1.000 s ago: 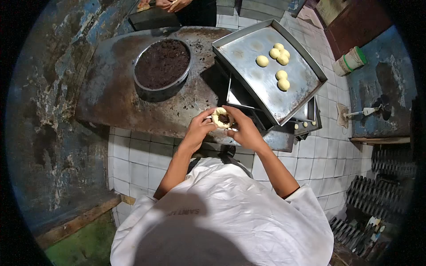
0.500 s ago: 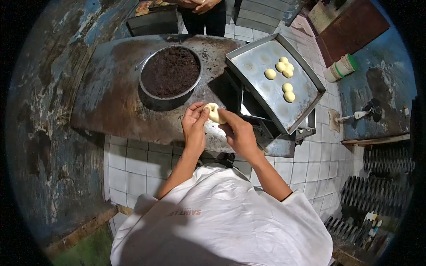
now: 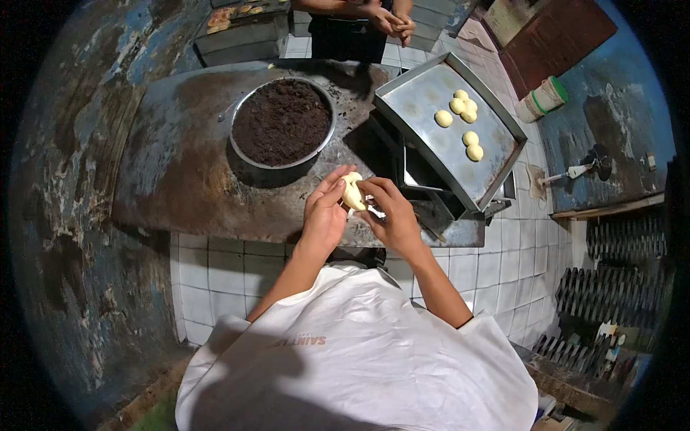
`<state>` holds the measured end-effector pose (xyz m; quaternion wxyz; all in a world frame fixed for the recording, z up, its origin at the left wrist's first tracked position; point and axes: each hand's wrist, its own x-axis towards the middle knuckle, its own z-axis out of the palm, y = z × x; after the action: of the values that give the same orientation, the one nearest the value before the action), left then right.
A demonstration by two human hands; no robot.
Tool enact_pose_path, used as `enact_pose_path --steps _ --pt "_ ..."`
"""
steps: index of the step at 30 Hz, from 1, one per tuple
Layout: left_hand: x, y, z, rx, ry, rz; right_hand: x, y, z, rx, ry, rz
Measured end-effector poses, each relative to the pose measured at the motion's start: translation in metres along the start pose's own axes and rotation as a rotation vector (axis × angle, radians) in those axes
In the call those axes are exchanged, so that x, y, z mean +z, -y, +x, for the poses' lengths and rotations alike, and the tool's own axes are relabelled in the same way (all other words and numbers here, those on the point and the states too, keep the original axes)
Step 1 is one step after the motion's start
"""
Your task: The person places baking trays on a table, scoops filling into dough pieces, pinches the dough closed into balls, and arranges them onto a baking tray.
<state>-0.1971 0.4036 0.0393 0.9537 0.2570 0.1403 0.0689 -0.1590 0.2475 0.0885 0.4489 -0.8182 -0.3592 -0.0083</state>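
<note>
A pale yellow piece of dough (image 3: pixel 353 194) is held between my two hands above the near edge of the worktable. My left hand (image 3: pixel 325 214) cradles its left side, thumb laid against it. On the other side, the fingers of my right hand (image 3: pixel 392 214) pinch the dough's edge. A dark spot shows low on the dough; whether it is filling or an opening, I cannot tell. Beyond my left hand stands a round metal bowl (image 3: pixel 333 136) heaped with dark brown crumbly filling (image 3: pixel 282 121). Several smooth dough balls (image 3: pixel 443 118) lie in a metal tray (image 3: pixel 420 97) at the right.
The tray rests on other stacked trays (image 3: pixel 420 176) at the right end of the worktable (image 3: pixel 180 158). Across the table stands a person, hands (image 3: pixel 394 25) together. A lidded bucket (image 3: pixel 544 99) and dark slatted racks (image 3: pixel 607 298) are at the right.
The dough has been turned in my fingers and now looks longer and folded, its hollow no longer facing up. Across the table, the other person has shifted to the right.
</note>
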Motion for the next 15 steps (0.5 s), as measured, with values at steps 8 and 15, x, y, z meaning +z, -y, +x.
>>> enact_pose_path --steps 8,15 --pt "0.013 -0.022 -0.009 0.209 0.234 0.277 0.011 0.005 0.022 0.316 -0.21 0.513" --pt "0.016 -0.031 -0.011 0.142 0.319 0.191 0.005 0.021 0.032 0.59 -0.102 0.676"
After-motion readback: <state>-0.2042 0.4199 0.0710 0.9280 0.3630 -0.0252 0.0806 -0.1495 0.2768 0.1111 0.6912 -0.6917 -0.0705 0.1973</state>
